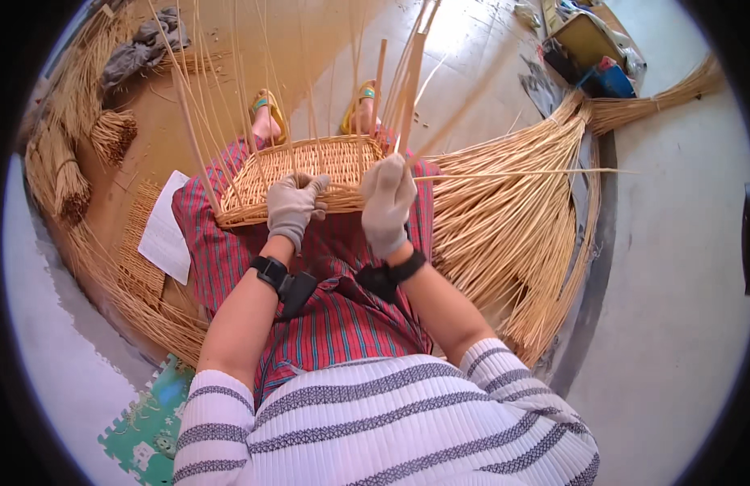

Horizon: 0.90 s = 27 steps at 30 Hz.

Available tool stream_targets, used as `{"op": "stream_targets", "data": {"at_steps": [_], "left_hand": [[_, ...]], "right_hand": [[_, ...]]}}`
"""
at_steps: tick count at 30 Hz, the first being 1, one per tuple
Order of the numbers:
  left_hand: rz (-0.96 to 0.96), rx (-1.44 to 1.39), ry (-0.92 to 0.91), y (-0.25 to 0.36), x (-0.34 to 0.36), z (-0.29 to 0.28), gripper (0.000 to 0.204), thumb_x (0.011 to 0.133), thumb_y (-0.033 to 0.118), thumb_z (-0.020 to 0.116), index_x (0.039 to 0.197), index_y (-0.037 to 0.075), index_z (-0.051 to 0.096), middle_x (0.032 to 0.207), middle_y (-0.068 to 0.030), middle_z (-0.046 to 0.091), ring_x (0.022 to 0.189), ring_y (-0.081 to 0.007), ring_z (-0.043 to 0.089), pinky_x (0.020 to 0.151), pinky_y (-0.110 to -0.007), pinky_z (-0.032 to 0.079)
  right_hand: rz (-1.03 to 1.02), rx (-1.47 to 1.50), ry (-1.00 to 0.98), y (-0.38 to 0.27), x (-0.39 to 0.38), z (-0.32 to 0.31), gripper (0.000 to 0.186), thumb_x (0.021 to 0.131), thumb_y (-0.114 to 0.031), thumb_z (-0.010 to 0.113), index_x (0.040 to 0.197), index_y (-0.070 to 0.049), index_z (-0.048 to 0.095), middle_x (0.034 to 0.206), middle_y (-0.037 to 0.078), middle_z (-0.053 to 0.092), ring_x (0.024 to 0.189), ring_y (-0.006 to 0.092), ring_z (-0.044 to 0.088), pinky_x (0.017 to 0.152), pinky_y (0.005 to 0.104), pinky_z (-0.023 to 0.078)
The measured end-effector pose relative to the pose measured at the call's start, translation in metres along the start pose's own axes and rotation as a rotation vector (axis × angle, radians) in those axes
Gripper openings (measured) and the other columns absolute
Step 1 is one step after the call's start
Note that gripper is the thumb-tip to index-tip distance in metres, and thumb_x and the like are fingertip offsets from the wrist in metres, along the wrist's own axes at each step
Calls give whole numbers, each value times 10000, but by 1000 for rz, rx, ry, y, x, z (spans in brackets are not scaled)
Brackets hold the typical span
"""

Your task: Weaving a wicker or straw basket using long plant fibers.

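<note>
A wicker basket with a woven base and tall upright stakes rests across my lap. My left hand, in a pale work glove, pinches the near woven edge with thumb and fingers. My gloved right hand is closed at the basket's near right corner, beside a thick upright stake. From that hand a long thin wicker strand runs out to the right. The palm side of the right hand is hidden, and a blurred rod crosses above it.
A large fan of loose wicker rods lies at my right, over a dark strip. More bundles curve along the left. A paper sheet leans by a flat woven panel. A green foam mat is at lower left; a box at upper right.
</note>
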<state>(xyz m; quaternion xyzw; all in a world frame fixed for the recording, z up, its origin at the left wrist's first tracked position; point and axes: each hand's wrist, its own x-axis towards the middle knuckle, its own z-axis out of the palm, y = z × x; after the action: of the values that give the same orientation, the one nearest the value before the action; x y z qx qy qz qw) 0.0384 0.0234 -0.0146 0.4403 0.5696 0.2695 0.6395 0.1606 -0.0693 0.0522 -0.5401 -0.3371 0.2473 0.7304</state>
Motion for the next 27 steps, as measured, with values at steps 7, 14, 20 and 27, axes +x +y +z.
{"op": "stream_targets", "data": {"at_steps": [7, 14, 20, 27], "left_hand": [[-22, -30, -40, 2, -4, 4, 364, 943, 215, 702, 1224, 23, 571, 962, -145, 673, 459, -183, 619, 374, -303, 496], [740, -163, -132, 46, -33, 41, 431, 1009, 215, 588, 1384, 62, 440, 1142, -169, 633, 604, -217, 689, 485, -294, 572], [-128, 90, -435, 7, -16, 89, 264, 1034, 237, 531, 1174, 13, 541, 929, -106, 649, 582, -218, 687, 460, -304, 571], [-134, -7, -288, 12, -4, 86, 267, 1031, 260, 539, 1099, 3, 562, 859, -111, 640, 530, -226, 677, 425, -324, 565]], "right_hand": [[89, 299, -71, 29, 23, -83, 343, 1074, -332, 453, 890, -63, 559, 741, 20, 592, 627, 117, 564, 591, 294, 520], [230, 34, 104, 3, 31, -155, 118, 995, -94, 601, 1098, -47, 566, 1011, 116, 716, 861, 195, 698, 719, 295, 592], [-159, -554, -154, -10, 87, -108, 289, 938, -11, 600, 1226, -3, 585, 1202, 149, 678, 1038, 228, 668, 848, 342, 566], [-173, -352, -522, -6, 174, -58, 543, 854, 22, 676, 1371, -89, 556, 1207, 102, 673, 1078, 186, 642, 920, 325, 520]]}}
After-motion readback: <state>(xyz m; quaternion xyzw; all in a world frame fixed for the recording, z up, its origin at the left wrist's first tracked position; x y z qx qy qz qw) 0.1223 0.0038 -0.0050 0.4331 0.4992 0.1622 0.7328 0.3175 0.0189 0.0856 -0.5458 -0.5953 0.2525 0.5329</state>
